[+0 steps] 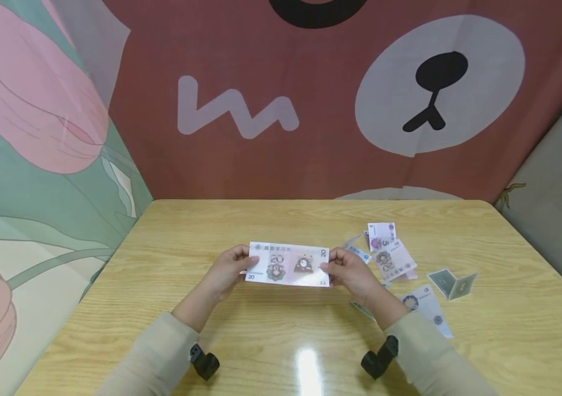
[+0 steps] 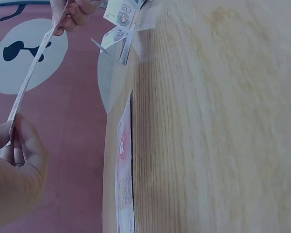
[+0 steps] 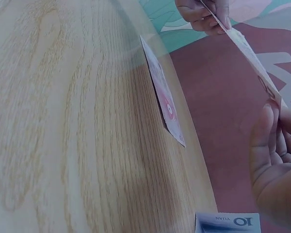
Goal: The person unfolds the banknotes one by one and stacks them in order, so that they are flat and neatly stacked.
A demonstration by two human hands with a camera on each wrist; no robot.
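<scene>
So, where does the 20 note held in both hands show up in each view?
Head: the 20 note is below centre, printed face visible.
Left wrist: the 20 note is upper left, nearly edge-on.
Right wrist: the 20 note is upper right, nearly edge-on.
Shared landmark: the wooden table.

Paper note, glossy wooden tabletop

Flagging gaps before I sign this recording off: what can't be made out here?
Head view: most of the pink note, hidden behind the held note.
Head view: left part of the pale note, covered by the right arm.
Right wrist view: rest of the 10 yuan note, cut off by the bottom edge.
</scene>
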